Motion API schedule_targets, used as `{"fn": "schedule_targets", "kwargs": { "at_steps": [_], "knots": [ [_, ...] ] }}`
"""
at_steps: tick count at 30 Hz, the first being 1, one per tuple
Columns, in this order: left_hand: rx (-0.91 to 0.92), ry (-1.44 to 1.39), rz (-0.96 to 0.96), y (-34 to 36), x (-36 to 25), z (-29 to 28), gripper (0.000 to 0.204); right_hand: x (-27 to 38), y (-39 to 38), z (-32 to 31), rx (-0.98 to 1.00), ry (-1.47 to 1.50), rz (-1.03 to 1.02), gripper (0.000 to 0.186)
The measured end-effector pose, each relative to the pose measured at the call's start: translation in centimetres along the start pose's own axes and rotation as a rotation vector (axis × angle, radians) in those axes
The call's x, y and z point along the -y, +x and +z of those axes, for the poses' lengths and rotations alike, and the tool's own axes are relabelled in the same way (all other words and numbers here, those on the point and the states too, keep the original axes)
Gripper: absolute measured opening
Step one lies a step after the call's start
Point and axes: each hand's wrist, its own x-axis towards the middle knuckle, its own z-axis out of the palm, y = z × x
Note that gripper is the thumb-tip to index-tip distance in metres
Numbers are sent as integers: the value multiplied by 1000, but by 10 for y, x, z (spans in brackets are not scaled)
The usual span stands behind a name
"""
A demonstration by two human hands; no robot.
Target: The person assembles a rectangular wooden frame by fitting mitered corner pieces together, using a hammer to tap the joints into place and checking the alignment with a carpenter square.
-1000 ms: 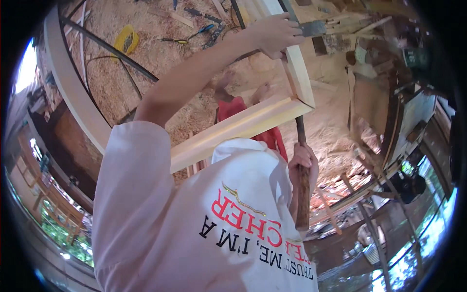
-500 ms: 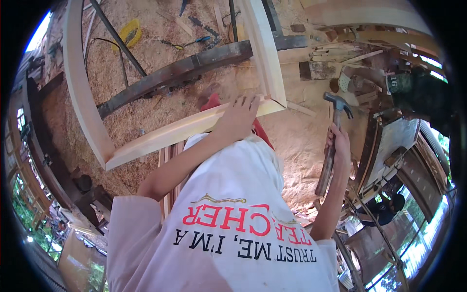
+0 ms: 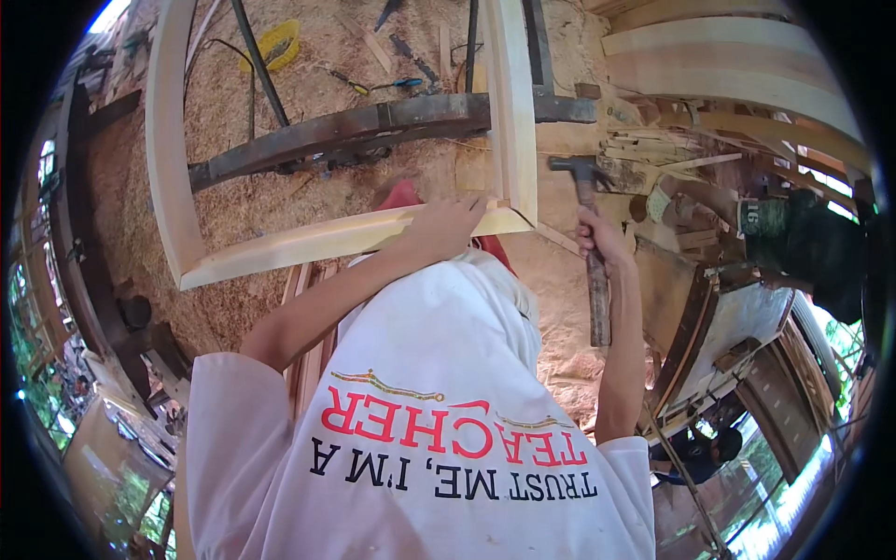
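A large pale wooden frame (image 3: pixel 308 245) stretches across the left and middle, its near rail just ahead of my body. My left hand (image 3: pixel 444 230) is closed over that rail, close to its right corner. To the right of this corner, my right hand (image 3: pixel 607 241) grips a claw hammer (image 3: pixel 598 303) by its worn handle. The hammer's dark metal head points away from me, raised and apart from the frame. Part of my left fingers is hidden by the rail.
Dark metal bars (image 3: pixel 327 137) run beneath the frame. Beyond lie a yellow basket (image 3: pixel 277 45) and screwdrivers (image 3: pixel 357 88) on sawdust-covered ground. Wood scraps (image 3: pixel 653 147) and another person (image 3: pixel 803 238) are at right. A workbench (image 3: pixel 723 327) stands at lower right.
My right hand and the hammer have moved left and farther from my body, closer to the frame's corner. My left hand stays on the rail. The whole view has shifted slightly.
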Motion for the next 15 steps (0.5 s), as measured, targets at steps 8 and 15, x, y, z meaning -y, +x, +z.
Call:
{"fn": "schedule_targets", "kwargs": {
  "at_steps": [8, 15],
  "knots": [
    [27, 32, 37, 10, 2, 4, 65, -14, 30, 23, 88, -13, 135, 17],
    [58, -206, 37, -7, 19, -24, 82, 29, -5, 27, -72, -192, -92, 18]
  ]
}}
